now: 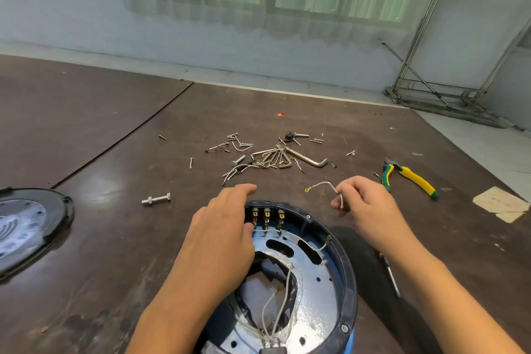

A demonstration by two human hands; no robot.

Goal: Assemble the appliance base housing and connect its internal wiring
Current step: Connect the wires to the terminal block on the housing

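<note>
Wiring partly in, housing not yet closed.
The base housing (349, 282) lies open under the left hand (221, 227), whose relaxed fingers rest on its rim beside the three terminals (267, 214), which already carry leads. Just to the right, the right hand (365, 204) pinches a loose ring-tipped wire (324, 183), apparently yet to be connected. The cover (57, 210) lies well to the left.

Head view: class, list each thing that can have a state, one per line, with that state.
base housing: open, wiring exposed
cover: off, lying apart on the table
left hand: resting over the housing's far rim
right hand: pinching the loose wire
loose wire: lifted off the table
pliers: lying on table, handles spread
hex keys: lying bunched on table
</note>
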